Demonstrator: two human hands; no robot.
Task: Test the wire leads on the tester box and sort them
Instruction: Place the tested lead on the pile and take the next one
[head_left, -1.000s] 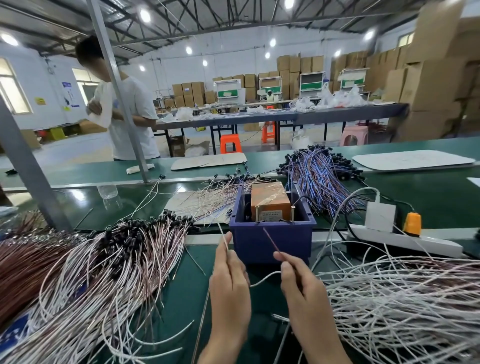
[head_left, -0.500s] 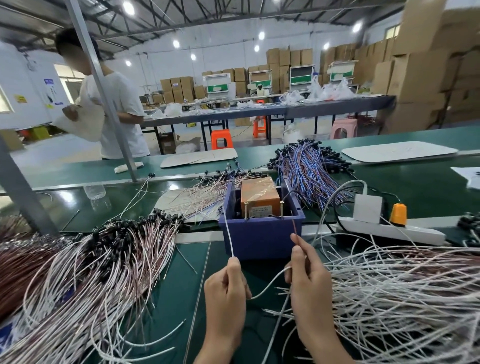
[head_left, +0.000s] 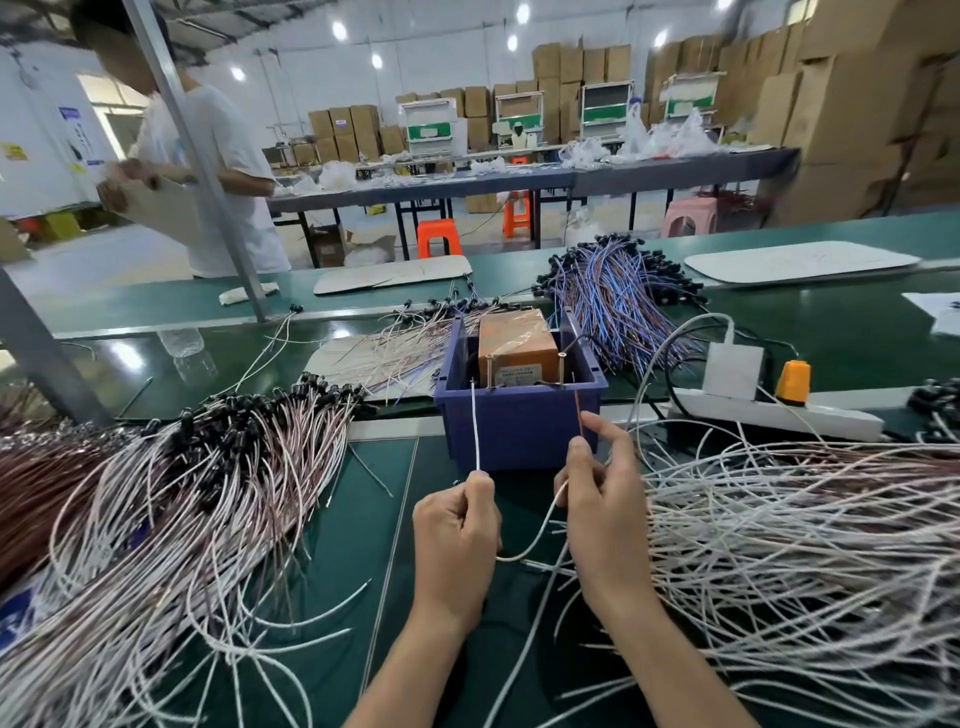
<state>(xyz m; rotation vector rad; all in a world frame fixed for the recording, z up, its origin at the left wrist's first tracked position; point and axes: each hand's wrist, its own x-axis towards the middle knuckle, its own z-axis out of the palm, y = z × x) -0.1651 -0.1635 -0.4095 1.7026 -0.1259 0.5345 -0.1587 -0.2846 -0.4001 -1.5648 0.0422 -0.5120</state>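
An orange tester box (head_left: 514, 343) with two upright metal posts sits inside a blue plastic bin (head_left: 519, 421) at the middle of the green bench. My left hand (head_left: 457, 530) pinches the white lead (head_left: 475, 426) of one wire and holds its tip up near the left post. My right hand (head_left: 602, 499) pinches the brown lead (head_left: 577, 410) of the same wire, its tip close to the right post. The wire loops between my hands.
A pile of white and brown wires with black ends (head_left: 197, 467) lies to the left, a loose white pile (head_left: 789, 540) to the right. Blue-violet wires (head_left: 613, 291) lie behind the bin. A white power strip (head_left: 769, 410) sits right. A person (head_left: 218, 171) stands beyond the bench.
Both hands have moved the two lead ends upward toward the posts of the tester box. The camera has shifted slightly. The person at the back has turned a little.
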